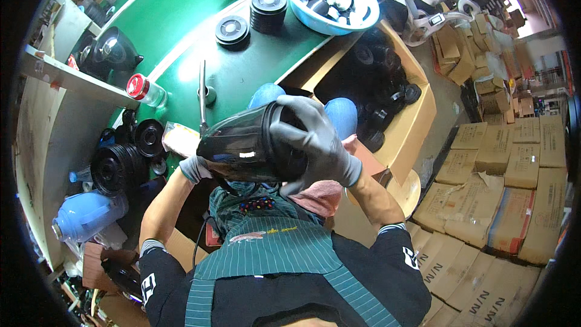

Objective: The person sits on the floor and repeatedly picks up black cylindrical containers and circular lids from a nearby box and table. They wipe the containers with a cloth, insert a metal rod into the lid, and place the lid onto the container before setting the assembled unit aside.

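A glossy black jug [237, 148] lies on its side above my lap, its wide ringed end to the right. My right hand [315, 139], in a grey glove, is wrapped around that end with its fingers bent over the rim. At the jug's left end is my left hand [195, 168], also gloved; its fingers are hidden behind the jug, which it seems to support from below. Just beyond the jug, a metal rod [203, 94] stands up beside a small dark cup [209, 95] on the green table [181, 66].
Black lids are stacked on the table [268, 9] and at the left [115, 168]. A blue basin [333, 27] holds black-and-white parts. To the right, an open carton [417, 127] contains black parts. A red-capped jar [145, 89] and blue jug [88, 215] are left. Cartons [490, 206] fill the right side.
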`<state>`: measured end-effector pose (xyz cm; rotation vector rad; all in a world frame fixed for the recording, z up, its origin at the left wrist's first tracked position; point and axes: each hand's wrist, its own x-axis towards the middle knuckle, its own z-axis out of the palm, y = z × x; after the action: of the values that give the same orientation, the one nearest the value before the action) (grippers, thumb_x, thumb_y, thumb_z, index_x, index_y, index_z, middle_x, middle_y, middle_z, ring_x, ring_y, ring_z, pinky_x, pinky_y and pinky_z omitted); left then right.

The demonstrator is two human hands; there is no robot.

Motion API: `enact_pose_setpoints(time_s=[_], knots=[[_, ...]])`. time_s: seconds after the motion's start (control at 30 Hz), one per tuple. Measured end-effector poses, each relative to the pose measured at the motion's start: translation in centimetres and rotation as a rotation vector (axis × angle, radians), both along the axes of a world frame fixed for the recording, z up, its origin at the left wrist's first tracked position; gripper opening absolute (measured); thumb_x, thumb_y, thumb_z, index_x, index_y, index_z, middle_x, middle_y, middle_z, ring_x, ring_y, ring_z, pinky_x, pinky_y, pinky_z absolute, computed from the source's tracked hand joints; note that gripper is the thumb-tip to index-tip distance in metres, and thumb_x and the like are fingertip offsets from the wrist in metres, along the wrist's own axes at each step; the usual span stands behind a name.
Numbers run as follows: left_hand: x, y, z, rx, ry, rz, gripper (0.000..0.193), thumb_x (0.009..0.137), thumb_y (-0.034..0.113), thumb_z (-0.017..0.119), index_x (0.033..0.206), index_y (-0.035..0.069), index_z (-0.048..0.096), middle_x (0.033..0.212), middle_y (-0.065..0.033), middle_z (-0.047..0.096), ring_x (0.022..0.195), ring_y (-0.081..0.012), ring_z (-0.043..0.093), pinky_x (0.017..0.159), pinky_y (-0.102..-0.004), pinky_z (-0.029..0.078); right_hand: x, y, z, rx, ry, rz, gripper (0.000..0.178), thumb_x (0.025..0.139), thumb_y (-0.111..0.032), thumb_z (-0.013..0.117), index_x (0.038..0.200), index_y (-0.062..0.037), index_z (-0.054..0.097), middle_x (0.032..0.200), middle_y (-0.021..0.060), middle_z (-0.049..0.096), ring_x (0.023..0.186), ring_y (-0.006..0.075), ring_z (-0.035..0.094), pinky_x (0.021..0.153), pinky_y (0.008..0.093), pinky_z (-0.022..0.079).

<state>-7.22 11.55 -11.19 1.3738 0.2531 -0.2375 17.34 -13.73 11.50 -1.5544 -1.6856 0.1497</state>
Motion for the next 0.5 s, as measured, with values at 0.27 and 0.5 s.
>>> enact_pose_setpoints(time_s=[0.27,0.5], knots=[[0.7,1.0,-3.1,-0.214,-0.478,0.372,0.057,0.104,0.018,0.069,0.154,-0.002,0.05,0.15,-0.0121,0.061,0.135,-0.0209,0.059,0.112,-0.0398,0.053,-0.1,-2.5,-5.6,0.078,0.712,-0.16,0.124,0.068,-0.063,0.094,0.163,-0.004,0.041,0.156,0.0217,0.048,0.148,0.0374,0.046,0.124,0.0465,0.035],[3.1,2.2,-2.2,-0.052,-0.231,0.25,0.059,0.104,0.021,0.07,0.154,-0.002,0.05,0.154,-0.0141,0.057,0.138,-0.0234,0.058,0.116,-0.0413,0.05,0.1,-4.1,-4.5,0.161,0.588,-0.245,0.106,0.09,-0.077,0.07,0.159,-0.0002,0.046,0.159,0.0248,0.046,0.147,0.0401,0.045,0.123,0.0488,0.035]])
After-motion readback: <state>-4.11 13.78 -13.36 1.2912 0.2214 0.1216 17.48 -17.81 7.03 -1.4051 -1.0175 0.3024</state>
